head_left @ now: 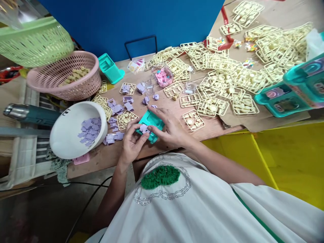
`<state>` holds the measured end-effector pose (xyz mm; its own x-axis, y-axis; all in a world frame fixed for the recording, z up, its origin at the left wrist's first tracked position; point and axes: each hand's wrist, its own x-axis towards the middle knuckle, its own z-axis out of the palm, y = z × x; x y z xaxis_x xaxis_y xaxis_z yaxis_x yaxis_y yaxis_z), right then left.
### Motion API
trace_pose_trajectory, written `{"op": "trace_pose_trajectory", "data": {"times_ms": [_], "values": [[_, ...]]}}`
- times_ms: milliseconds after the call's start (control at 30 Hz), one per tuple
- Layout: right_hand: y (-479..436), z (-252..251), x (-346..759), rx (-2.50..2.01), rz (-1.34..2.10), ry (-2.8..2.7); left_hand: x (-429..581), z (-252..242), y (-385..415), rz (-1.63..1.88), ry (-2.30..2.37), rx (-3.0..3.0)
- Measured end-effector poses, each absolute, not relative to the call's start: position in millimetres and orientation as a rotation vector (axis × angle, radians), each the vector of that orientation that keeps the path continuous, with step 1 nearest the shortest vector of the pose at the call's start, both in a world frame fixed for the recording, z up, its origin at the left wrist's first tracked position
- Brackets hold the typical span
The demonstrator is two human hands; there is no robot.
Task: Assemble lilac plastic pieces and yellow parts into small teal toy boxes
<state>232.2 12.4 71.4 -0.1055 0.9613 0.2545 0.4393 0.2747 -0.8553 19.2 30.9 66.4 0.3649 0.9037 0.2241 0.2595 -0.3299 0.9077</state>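
Note:
Close to the table's front edge, a teal plastic toy housing [152, 122] is held between both hands. My left hand [132, 140] grips its left side, thumb near a small lilac plastic piece [144, 129] that lies against the housing. My right hand [170, 130] wraps the right side, with its thumb on the lilac piece and fingers over the far edge. Just beyond the hands are loose lilac parts [146, 100]. More lilac pieces [115, 107] lie to the left, among cream sprue frames [126, 119]. The housing's underside is hidden.
At left stand a white bowl [63, 141] of lilac pieces, a pink basket [86, 67], a green basket [45, 44] and a teal housing [110, 69]. A clear tub of pink parts [163, 77] sits ahead. Cream sprues [222, 81] and teal toy cases [291, 96] cover the right.

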Motion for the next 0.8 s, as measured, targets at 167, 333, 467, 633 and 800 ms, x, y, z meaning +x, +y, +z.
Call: {"op": "trace_pose_trajectory", "data": {"times_ms": [167, 333, 467, 633, 800], "values": [[14.6, 68.7, 232.0, -1.303, 0.768, -1.69, 26.6, 52.4, 20.7, 1.131, 1.049, 1.675], [13.4, 64.4, 230.1, -1.308, 0.732, -1.67, 35.8, 43.7, 12.1, 1.285, 1.094, 1.604], [10.3, 63.0, 226.4, -1.385, 0.7, -1.666, 34.7, 39.4, 11.9, 1.259, 1.099, 1.593], [6.4, 67.8, 231.3, -1.49, 0.647, -1.695, 26.7, 40.5, 22.1, 1.184, 0.997, 1.589], [6.1, 72.8, 243.4, -1.495, 0.714, -1.742, 32.3, 43.4, 23.1, 1.109, 0.944, 1.472]]}}
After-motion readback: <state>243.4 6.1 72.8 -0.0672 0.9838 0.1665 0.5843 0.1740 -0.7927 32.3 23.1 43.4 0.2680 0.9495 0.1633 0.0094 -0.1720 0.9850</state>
